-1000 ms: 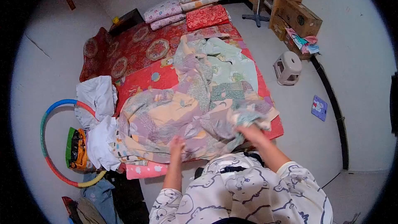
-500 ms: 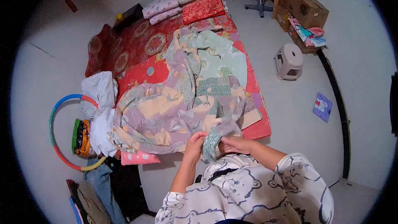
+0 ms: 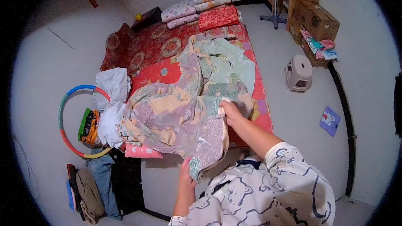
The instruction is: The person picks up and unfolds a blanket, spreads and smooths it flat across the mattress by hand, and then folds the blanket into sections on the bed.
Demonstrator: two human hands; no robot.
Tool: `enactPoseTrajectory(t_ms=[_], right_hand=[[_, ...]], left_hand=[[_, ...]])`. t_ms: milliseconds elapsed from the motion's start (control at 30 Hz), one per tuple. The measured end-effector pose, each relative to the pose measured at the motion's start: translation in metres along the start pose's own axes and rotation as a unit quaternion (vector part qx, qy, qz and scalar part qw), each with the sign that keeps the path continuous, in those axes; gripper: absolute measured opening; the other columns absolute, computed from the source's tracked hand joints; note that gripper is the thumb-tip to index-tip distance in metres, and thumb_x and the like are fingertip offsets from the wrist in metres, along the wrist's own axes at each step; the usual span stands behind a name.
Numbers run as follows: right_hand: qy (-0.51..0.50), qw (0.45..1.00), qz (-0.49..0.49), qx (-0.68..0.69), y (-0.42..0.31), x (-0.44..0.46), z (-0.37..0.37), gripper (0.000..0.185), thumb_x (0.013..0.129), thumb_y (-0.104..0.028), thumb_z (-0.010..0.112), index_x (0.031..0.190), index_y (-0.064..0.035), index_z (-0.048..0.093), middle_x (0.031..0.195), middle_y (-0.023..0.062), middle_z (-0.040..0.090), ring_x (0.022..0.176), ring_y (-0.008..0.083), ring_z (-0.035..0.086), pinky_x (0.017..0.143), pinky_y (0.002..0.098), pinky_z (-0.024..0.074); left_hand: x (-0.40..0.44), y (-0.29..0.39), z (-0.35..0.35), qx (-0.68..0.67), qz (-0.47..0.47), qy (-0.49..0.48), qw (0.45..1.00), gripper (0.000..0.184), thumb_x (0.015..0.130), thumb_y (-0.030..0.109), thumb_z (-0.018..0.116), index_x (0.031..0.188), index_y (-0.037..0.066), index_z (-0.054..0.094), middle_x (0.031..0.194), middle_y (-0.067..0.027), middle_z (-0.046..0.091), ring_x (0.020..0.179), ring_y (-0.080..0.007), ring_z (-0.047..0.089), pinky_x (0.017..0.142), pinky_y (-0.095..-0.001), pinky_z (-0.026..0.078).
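Observation:
A crumpled patchwork duvet cover (image 3: 161,106) in purple, peach and green lies across the bed (image 3: 155,74), its near end lifted towards me. My left hand (image 3: 187,172) is closed on a green-patterned corner of it, low near the bed's front edge. Further forward and to the right, my right hand (image 3: 231,112) grips the cover's edge. Between my hands a purple panel hangs stretched at a slant. A pale green part of the cover (image 3: 232,65) is spread towards the far right side of the bed.
Folded bedding (image 3: 217,18) is stacked at the bed's far end. To the left are a hula hoop (image 3: 62,121), white cloths (image 3: 112,119) and a pink pillow (image 3: 143,151). A plastic stool (image 3: 299,73) and cardboard boxes (image 3: 318,19) stand on the right.
My hands, close together before at the gathered edge, have moved apart. The right went forward, the left down and slightly left, and the cover's edge is drawn out between them.

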State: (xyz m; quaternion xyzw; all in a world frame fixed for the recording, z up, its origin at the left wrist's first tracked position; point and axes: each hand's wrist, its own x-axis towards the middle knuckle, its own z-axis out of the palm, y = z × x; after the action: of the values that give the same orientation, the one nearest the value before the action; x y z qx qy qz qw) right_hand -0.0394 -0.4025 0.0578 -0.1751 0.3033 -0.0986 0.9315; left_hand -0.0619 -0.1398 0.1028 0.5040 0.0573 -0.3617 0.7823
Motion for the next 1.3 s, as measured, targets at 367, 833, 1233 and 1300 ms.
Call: enactPoseTrajectory(t_ms=[367, 833, 1233, 1300], right_hand=[[0.150, 0.872, -0.356, -0.301, -0.021, -0.011, -0.001, 0.020, 0.071, -0.008, 0.046, 0.088, 0.0006, 0.051, 0.080, 0.0059, 0.055, 0.071, 0.0126, 0.052, 0.064, 0.0263, 0.0411], [-0.192, 0.900, 0.089, -0.380, -0.084, -0.119, -0.179, 0.036, 0.078, -0.021, 0.049, 0.108, -0.0035, 0.043, 0.090, 0.0037, 0.054, 0.078, 0.0099, 0.051, 0.065, 0.0203, 0.0410], [-0.076, 0.942, 0.066, -0.320, -0.244, -0.163, -0.268, 0.031, 0.080, -0.019, 0.046, 0.107, -0.0046, 0.043, 0.092, 0.0051, 0.052, 0.080, 0.0111, 0.049, 0.070, 0.0240, 0.0412], [-0.081, 0.948, 0.065, -0.300, -0.247, -0.160, -0.275, 0.032, 0.079, -0.019, 0.047, 0.107, -0.0050, 0.043, 0.092, 0.0051, 0.052, 0.080, 0.0116, 0.050, 0.070, 0.0239, 0.0412]], left_hand=[[0.064, -0.058, 0.043, 0.033, 0.030, 0.024, 0.999, 0.017, 0.081, 0.010, 0.039, 0.093, 0.001, 0.047, 0.082, -0.0088, 0.054, 0.072, -0.0173, 0.054, 0.063, -0.0290, 0.046], [0.163, -0.132, 0.084, 0.017, 0.056, 0.187, 0.981, 0.016, 0.080, 0.014, 0.043, 0.089, 0.005, 0.052, 0.078, -0.0059, 0.053, 0.069, -0.0176, 0.052, 0.061, -0.0294, 0.043], [0.165, -0.133, 0.111, 0.129, 0.251, 0.346, 0.895, 0.020, 0.076, 0.009, 0.043, 0.089, 0.001, 0.053, 0.080, -0.0067, 0.053, 0.069, -0.0167, 0.049, 0.065, -0.0279, 0.041], [0.168, -0.123, 0.108, 0.144, 0.257, 0.414, 0.861, 0.020, 0.075, 0.009, 0.043, 0.089, 0.000, 0.053, 0.081, -0.0078, 0.054, 0.070, -0.0175, 0.050, 0.066, -0.0281, 0.041]])
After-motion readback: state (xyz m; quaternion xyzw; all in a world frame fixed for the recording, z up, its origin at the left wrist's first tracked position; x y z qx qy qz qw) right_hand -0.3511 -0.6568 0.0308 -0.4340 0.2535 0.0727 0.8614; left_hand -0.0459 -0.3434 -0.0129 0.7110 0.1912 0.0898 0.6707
